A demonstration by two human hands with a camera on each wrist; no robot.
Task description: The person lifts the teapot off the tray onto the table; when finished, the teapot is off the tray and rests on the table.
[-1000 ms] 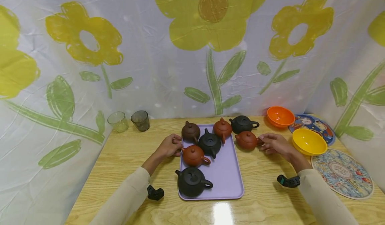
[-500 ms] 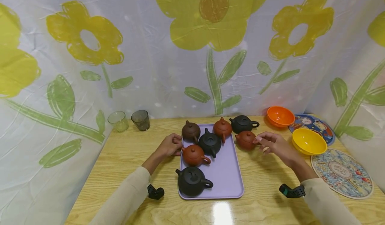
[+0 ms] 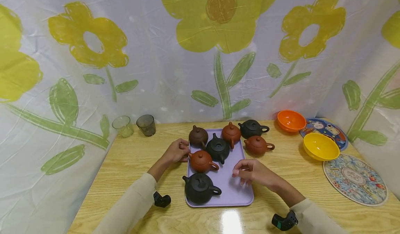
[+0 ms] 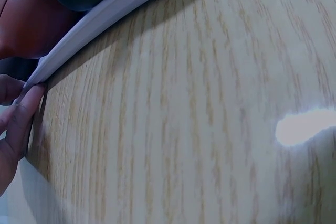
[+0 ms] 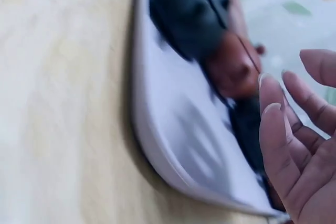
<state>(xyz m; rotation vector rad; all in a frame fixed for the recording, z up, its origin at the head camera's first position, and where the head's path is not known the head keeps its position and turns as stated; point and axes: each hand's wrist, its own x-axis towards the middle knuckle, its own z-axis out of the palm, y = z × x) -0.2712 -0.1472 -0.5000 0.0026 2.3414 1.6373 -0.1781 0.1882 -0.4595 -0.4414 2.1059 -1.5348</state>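
Lilac rectangular plastic tray (image 3: 232, 183), set on the pale wood-grain table (image 3: 131, 164) with its long axis running away from the person, carrying five small clay teapots. At far left by the curtain: clear green glass tumbler (image 3: 122, 126), smoky grey glass tumbler (image 3: 146, 125), side by side and well apart from the tray. Left hand (image 3: 176, 151) resting at the tray's left long edge, fingers curled, fingertips (image 4: 23, 114) pressed against the rim in the wrist view; touching or just beside the spout of the reddish-brown clay teapot (image 3: 201, 161). On the tray behind that pot: dark brown clay teapot (image 3: 198, 136), matt black clay teapot (image 3: 217, 149), orange-red clay teapot (image 3: 231, 133). At the near end: large black clay teapot (image 3: 199, 189), spout to the left, loop handle to the right.

Right hand (image 3: 251, 172) hovering over the bare right half of the tray, fingers loosely bent and apart, gripping nothing; wrist view blurred, showing only spread fingers (image 5: 278, 140) above the tray rim. Nearest things to it: handle of the large black pot, down and to its left; handle of the reddish-brown pot, up and to its left. Right hand nearer both handles than the left.

Off the tray to the right, on the table: second black clay teapot (image 3: 252, 128), brick-red clay teapot (image 3: 258, 145) just beside the tray's right edge. Further right: orange plastic bowl (image 3: 291, 120), yellow plastic bowl (image 3: 320, 147), round patterned mat (image 3: 356, 180).
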